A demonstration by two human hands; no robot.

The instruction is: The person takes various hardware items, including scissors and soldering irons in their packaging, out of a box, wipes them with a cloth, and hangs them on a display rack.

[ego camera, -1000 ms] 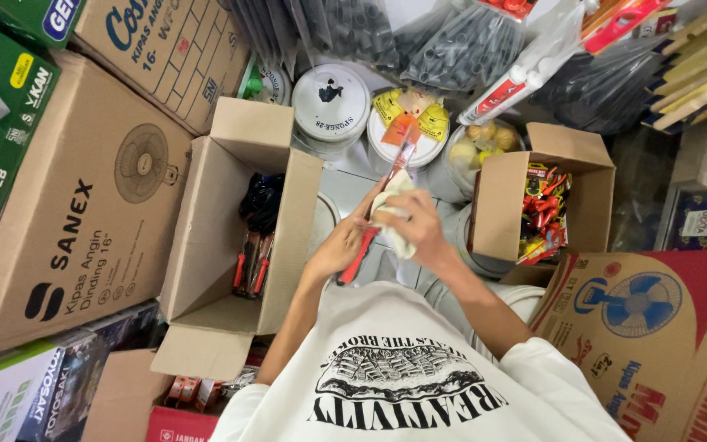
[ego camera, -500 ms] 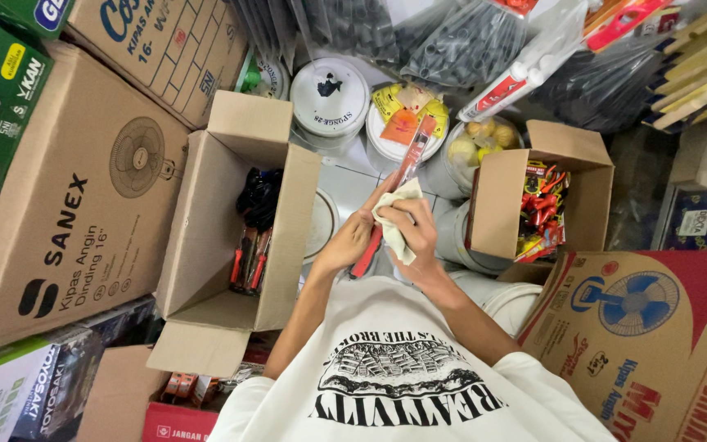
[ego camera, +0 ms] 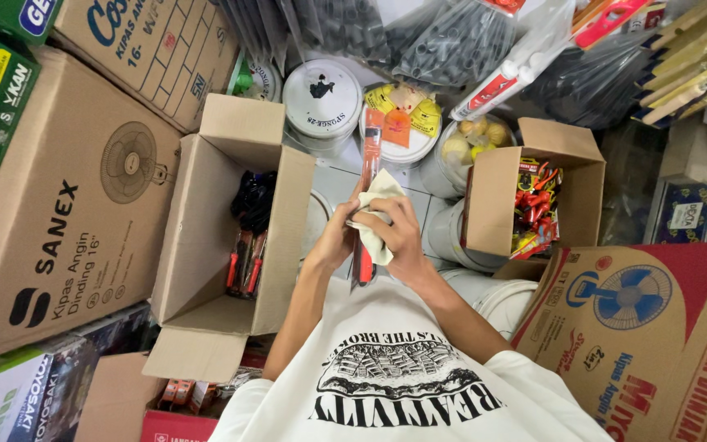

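My left hand [ego camera: 335, 239] grips a long, thin red tool [ego camera: 370, 155] that points away from me, over the white bucket lids. Around the tool's middle my right hand [ego camera: 401, 236] presses a cream cloth [ego camera: 380, 195]. The tool's lower red end [ego camera: 362, 266] sticks out under both hands, just above my white printed shirt [ego camera: 403, 385]. The two hands touch each other in the middle of the view, between two open cardboard boxes.
An open box [ego camera: 206, 188] on the left holds red-and-black tools [ego camera: 243, 254]. Another open box [ego camera: 493, 188] on the right holds red and yellow packets [ego camera: 533, 205]. White buckets [ego camera: 321, 98], plastic bags of dark parts [ego camera: 443, 41] and big fan cartons [ego camera: 67, 205] crowd all sides.
The red tool has swung from a slant to nearly straight away from me. Both hands have shifted slightly along it, with the cloth still wrapped round it.
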